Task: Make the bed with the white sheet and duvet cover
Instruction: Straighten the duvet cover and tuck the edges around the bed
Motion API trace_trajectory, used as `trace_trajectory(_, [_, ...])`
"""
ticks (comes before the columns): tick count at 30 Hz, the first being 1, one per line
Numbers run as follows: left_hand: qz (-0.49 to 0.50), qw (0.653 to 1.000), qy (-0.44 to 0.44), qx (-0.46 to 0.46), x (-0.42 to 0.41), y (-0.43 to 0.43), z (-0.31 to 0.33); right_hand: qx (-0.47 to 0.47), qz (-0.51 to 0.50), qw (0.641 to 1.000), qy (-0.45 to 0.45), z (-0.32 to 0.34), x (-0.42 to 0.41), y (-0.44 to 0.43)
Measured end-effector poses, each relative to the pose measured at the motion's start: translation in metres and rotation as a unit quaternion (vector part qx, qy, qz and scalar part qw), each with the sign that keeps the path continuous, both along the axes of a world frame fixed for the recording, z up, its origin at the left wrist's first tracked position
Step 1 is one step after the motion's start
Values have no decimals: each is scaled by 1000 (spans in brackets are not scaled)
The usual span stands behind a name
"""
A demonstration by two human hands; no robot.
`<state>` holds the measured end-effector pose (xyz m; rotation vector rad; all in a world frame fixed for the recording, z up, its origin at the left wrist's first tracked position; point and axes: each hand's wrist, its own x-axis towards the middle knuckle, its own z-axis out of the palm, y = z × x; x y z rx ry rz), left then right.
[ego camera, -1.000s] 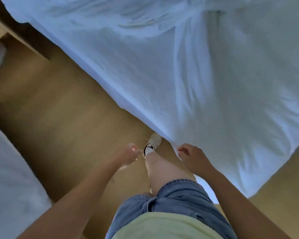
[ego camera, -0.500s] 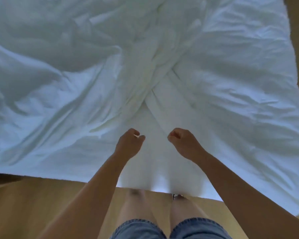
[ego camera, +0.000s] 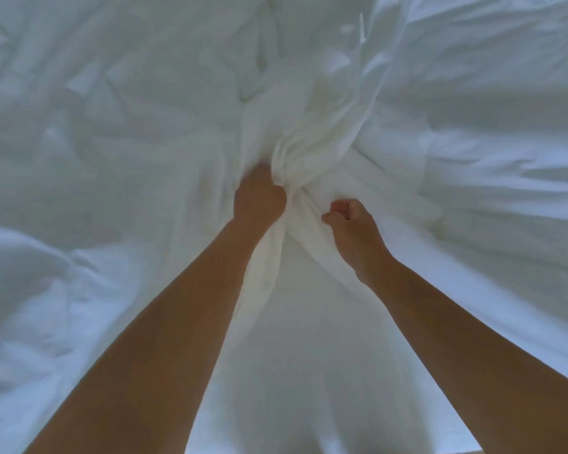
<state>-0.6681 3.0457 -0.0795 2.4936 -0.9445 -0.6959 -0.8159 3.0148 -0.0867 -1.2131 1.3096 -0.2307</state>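
Filling the whole frame: rumpled white bedding point(ego camera: 473, 158), sheet or duvet cover not tellable. Gathered at frame centre into a twisted bunch point(ego camera: 305, 149). Left hand point(ego camera: 259, 198) fisted tight on the bunch's lower left side, blurred. Right hand point(ego camera: 348, 221) just right of it, fingers curled closed, pinching a fold.

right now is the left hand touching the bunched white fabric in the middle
Touching. The head view shows the left hand pressed into the bunched white fabric, its fingers buried in the folds, no gap showing.
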Motion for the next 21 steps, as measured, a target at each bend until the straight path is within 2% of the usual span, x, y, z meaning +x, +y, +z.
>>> trace_trajectory(1, [76, 987, 123, -69, 17, 1, 11, 32, -17, 999, -28, 1, 6, -4])
trace_trajectory(2, [143, 959, 209, -127, 35, 4, 23, 65, -28, 996, -59, 1, 14, -8])
trace_trajectory(4, [217, 925, 269, -159, 70, 9, 42, 114, -28, 987, -112, 6, 36, -19])
trace_trajectory(6, [248, 927, 240, -146, 96, 12, 52, 139, -1, 980, -140, 9, 62, -30])
trace_trajectory(10, [240, 960, 52, -135, 128, 9, 52, 147, 28, 973, -176, 8, 105, -41])
trace_trajectory(13, [277, 952, 71, -110, 140, 7, 39, 149, 18, 974, -171, 1, 121, -42])
trace_trajectory(15, [284, 951, 96, -79, 137, 5, 30, 154, -21, 969, -191, 0, 131, -42])
trace_trajectory(17, [268, 954, 100, -89, 130, 4, 23, 167, -79, 959, -216, -2, 137, -42])
trace_trajectory(19, [241, 965, 57, -87, 123, 4, 19, 197, -100, 944, -244, -7, 140, -44])
trace_trajectory(21, [222, 972, 12, -81, 119, 2, 19, 218, -44, 938, -265, -8, 139, -47])
